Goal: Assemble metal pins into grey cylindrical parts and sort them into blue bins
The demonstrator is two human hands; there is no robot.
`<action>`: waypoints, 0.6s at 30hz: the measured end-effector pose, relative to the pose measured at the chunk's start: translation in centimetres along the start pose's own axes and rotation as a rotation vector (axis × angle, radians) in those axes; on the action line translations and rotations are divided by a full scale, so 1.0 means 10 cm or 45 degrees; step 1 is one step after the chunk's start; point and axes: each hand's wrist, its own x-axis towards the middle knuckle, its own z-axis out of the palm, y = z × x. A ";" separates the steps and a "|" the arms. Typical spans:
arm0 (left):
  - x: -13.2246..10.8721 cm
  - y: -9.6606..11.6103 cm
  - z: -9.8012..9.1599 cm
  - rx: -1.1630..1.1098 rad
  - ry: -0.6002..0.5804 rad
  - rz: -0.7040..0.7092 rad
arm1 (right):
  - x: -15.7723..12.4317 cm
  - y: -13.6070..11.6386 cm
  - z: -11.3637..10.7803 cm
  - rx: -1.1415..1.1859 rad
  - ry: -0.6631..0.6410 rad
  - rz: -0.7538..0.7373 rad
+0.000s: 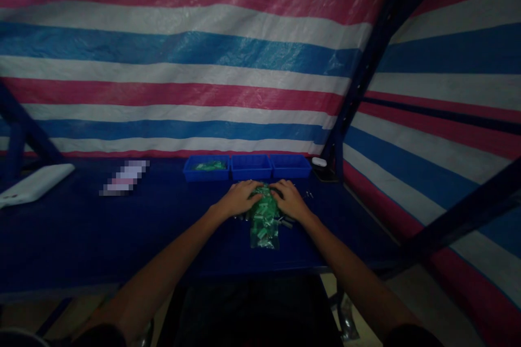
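Observation:
A clear plastic bag with small green pieces [264, 217] lies on the blue table, its near end toward me. My left hand [243, 197] is curled at the bag's upper left edge, thumb and fingers on the plastic. Opposite it, my right hand [288, 199] grips the upper right edge in the same way. Small dark cylindrical pieces [286, 222] lie by the bag under my right wrist. More small pieces show partly below my left hand, too dim to name.
Three blue trays stand behind my hands; the left tray [207, 175] holds green pieces. A white case [319, 162] and a dark flat object [325, 174] are at the back right. Far left lies a white box-like object [38, 181], with a blurred-out item [125, 178] nearer. Blue posts [358, 76] frame striped sheeting.

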 end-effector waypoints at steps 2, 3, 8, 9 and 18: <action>-0.06 -0.05 -0.04 0.001 0.031 -0.008 | 0.00 0.04 -0.08 0.011 0.064 0.008; -0.08 -0.06 -0.06 0.007 0.057 -0.023 | -0.02 0.11 -0.13 0.010 0.085 0.010; -0.31 0.13 -0.21 0.081 0.163 0.004 | -0.25 0.65 -0.37 -0.093 -0.026 0.004; -0.36 0.22 -0.21 0.102 0.143 0.065 | -0.29 0.73 -0.39 -0.116 -0.086 0.026; -0.46 0.52 -0.06 0.260 -0.052 0.480 | -0.12 0.38 -0.10 0.071 -0.253 0.115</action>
